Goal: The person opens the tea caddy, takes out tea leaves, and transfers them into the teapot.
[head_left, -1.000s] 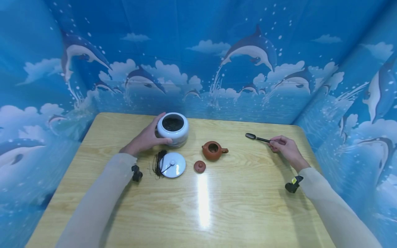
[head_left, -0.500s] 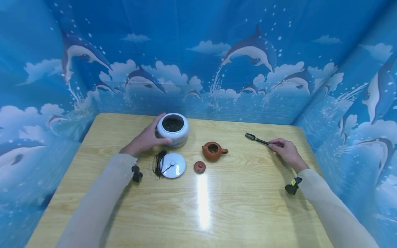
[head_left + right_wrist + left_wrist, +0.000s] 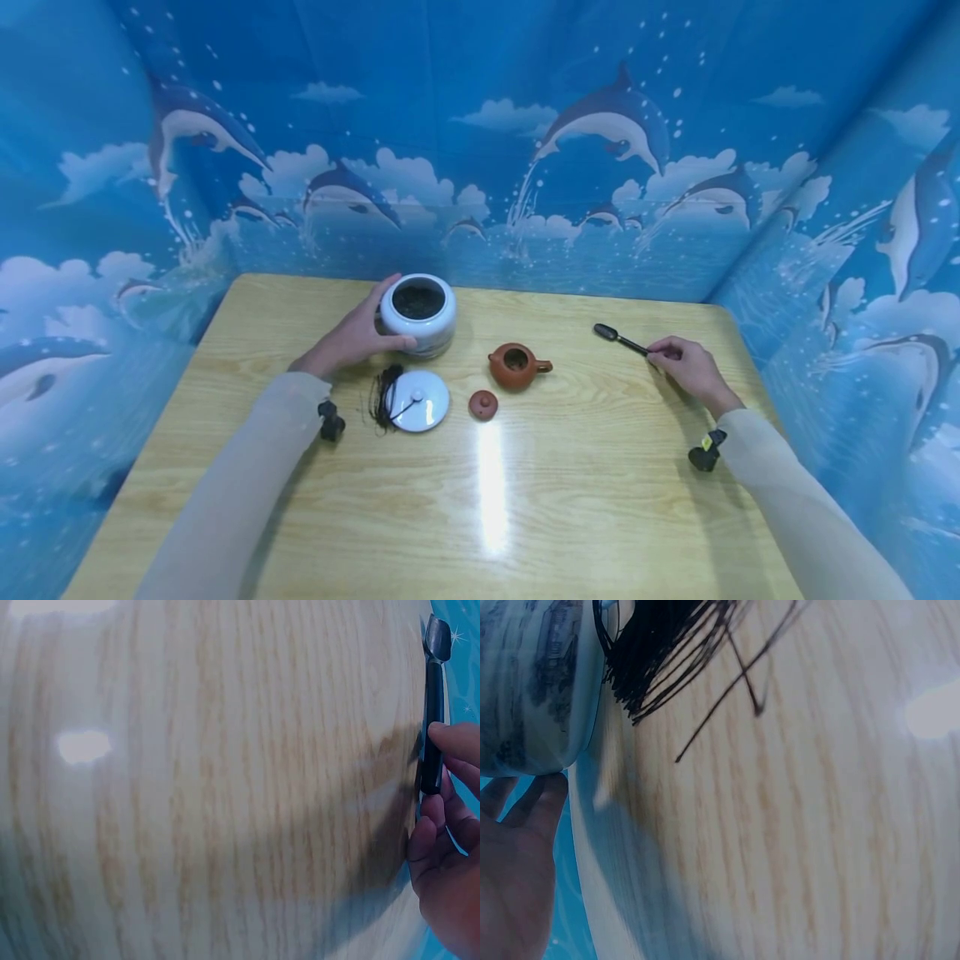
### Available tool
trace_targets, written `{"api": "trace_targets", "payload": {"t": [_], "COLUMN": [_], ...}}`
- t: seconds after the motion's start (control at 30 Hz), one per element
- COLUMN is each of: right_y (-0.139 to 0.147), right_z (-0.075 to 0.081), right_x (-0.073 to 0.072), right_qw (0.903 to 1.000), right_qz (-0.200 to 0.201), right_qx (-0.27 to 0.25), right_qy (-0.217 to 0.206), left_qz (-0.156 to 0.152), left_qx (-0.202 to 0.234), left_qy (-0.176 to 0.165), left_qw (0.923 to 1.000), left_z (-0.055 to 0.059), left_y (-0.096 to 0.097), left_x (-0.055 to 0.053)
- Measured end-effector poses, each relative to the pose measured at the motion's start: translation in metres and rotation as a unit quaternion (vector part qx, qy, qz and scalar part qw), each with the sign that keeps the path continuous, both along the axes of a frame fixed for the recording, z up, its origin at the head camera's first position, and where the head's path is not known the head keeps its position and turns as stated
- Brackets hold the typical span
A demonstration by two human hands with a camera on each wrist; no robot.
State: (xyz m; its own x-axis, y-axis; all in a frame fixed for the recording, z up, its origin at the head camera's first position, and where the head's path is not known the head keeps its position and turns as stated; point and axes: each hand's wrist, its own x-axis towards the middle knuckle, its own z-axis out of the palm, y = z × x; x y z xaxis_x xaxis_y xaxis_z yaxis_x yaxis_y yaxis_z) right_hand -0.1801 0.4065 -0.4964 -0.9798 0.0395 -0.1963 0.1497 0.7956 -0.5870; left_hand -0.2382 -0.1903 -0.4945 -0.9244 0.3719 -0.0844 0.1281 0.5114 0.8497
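My left hand (image 3: 352, 335) grips the side of a white ceramic jar (image 3: 433, 337), thumb at its front and fingers at the back. Dark loose tea leaves (image 3: 417, 301) show inside the jar; its wall bears a blue-grey pattern in the left wrist view. At the far right, my right hand (image 3: 692, 365) holds the black handle of a small tea scoop (image 3: 434, 694) between thumb and fingers. The scoop's head points left, close to the tabletop. Between the hands sits a reddish-brown clay teapot (image 3: 509, 379), uncovered, its handle to the right.
Just in front of the jar lies its white lid (image 3: 431, 398), with a black tassel (image 3: 656, 656) spread beside it. A small clay teapot lid (image 3: 483, 405) rests near the teapot. Dolphin-printed blue curtains (image 3: 480, 108) enclose the wooden table (image 3: 600, 500) at back and sides.
My right hand has shifted slightly left along the scoop's handle, and the scoop's head has turned from shiny to dark. The left hand and jar stay put.
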Motion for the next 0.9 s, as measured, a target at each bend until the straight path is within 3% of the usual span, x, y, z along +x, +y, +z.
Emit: {"api": "trace_targets", "payload": {"t": [0.43,0.9], "right_y": [-0.002,-0.009], "right_z": [0.001,0.013], "right_x": [0.001,-0.002], "right_qw": [1.0,0.9978], "right_qz": [-0.006,-0.036], "right_qx": [-0.003,-0.03], "right_qy": [-0.005,0.048], "left_qz": [-0.001,-0.001], "left_qx": [0.001,0.003], "left_qy": [0.001,0.006], "left_qw": [1.0,1.0], "left_z": [-0.001,-0.001], "left_y": [-0.001,-0.001], "left_x": [-0.001,-0.001]}}
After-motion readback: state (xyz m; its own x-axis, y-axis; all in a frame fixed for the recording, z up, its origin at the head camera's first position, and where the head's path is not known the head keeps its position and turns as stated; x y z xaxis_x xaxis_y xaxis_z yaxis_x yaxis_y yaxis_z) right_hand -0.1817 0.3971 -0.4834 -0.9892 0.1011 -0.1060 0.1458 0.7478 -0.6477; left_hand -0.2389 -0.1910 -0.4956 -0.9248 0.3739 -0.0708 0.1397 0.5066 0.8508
